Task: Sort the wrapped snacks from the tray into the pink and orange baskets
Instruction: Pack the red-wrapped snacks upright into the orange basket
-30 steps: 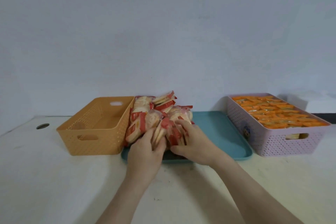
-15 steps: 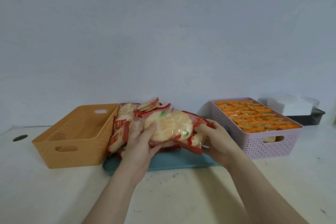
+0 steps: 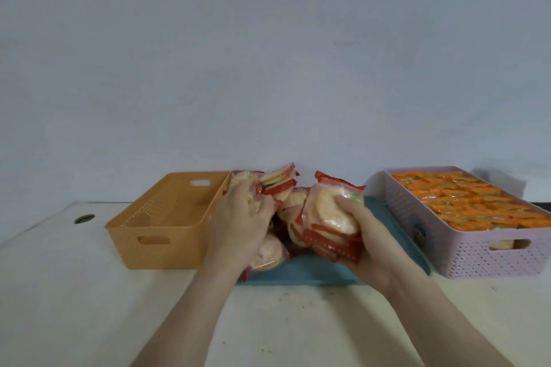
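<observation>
A heap of red-edged wrapped rice crackers (image 3: 286, 185) rests on the left part of the teal tray (image 3: 396, 235). My left hand (image 3: 241, 217) grips a bunch of these packs beside the orange basket (image 3: 155, 226), whose inside looks bare. My right hand (image 3: 366, 235) clasps a stack of the same red packs (image 3: 325, 217) lifted above the tray's middle. The pink basket (image 3: 477, 253) at the right is filled to the rim with orange wrapped snacks (image 3: 465, 199).
The baskets and tray stand on a pale tabletop (image 3: 74, 292) against a plain wall. A round hole (image 3: 84, 218) sits in the table left of the orange basket. A pale box (image 3: 501, 182) shows behind the pink basket.
From flat on the heap, both hands have closed on bunches of red packs and raised them. The large pack held between them is now in the right hand's stack.
</observation>
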Action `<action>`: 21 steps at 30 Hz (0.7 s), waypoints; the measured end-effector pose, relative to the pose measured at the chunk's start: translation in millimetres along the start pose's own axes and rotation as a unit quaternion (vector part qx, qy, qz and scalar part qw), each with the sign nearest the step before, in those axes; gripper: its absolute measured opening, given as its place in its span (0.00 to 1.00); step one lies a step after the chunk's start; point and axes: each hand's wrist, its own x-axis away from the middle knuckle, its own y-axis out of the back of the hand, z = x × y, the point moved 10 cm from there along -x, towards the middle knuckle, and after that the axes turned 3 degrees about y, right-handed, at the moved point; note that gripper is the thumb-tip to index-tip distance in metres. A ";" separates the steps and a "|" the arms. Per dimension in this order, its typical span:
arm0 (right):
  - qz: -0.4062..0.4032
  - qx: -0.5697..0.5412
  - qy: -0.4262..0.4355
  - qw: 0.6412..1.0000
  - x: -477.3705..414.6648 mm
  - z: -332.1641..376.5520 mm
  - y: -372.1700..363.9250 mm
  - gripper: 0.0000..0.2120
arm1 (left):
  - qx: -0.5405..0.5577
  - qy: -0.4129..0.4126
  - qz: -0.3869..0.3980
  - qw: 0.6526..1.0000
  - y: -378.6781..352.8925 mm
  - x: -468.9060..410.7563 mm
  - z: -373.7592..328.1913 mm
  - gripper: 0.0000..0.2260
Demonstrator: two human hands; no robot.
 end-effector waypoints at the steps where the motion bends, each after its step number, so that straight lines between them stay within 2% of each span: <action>1: 0.006 -0.004 -0.016 1.000 0.6 -4.4 -9.2 0.24 | -0.121 -0.004 -0.008 0.993 20.3 -9.2 16.5 0.23; 3: 0.028 -0.020 -0.037 0.999 5.4 -9.8 -29.0 0.22 | -0.345 0.065 0.085 0.933 33.2 -15.0 64.9 0.26; 4: 0.035 -0.025 -0.046 0.998 7.8 -12.8 -41.4 0.22 | -0.403 0.100 0.123 0.901 39.8 -11.6 87.2 0.23; 5: 0.038 -0.028 -0.051 0.998 8.7 -15.5 -52.1 0.22 | -0.423 0.111 0.133 0.890 46.2 -8.0 99.0 0.17; 7: 0.048 -0.040 -0.057 0.996 11.7 -18.6 -71.4 0.22 | -0.392 0.072 0.069 0.915 59.1 -8.1 96.1 0.04; 8: 0.051 -0.049 -0.054 0.996 13.5 -19.0 -79.9 0.22 | -0.367 0.047 0.027 0.929 67.9 -8.5 92.5 0.02; 11: 0.076 -0.066 -0.028 0.995 18.2 -10.4 -94.6 0.20 | -0.334 -0.011 -0.053 0.941 89.9 -4.1 78.5 0.09; 14: 0.103 -0.096 0.044 0.989 30.8 26.1 -103.2 0.18 | -0.327 -0.162 -0.119 0.924 99.3 14.6 15.1 0.21; 16: 0.128 -0.116 0.102 0.980 44.8 60.7 -112.1 0.18 | -0.313 -0.211 -0.087 0.922 89.7 31.5 -26.6 0.20; 18: 0.139 -0.100 0.159 0.972 61.7 95.2 -119.9 0.18 | -0.327 -0.261 -0.054 0.907 64.4 54.6 -58.3 0.14; 19: 0.134 -0.064 0.194 0.970 71.0 111.3 -120.5 0.19 | -0.323 -0.287 -0.046 0.901 50.7 67.8 -72.1 0.11; 21: 0.080 0.095 0.266 0.956 86.3 135.1 -110.9 0.25 | -0.280 -0.335 -0.042 0.899 26.8 97.0 -96.5 0.11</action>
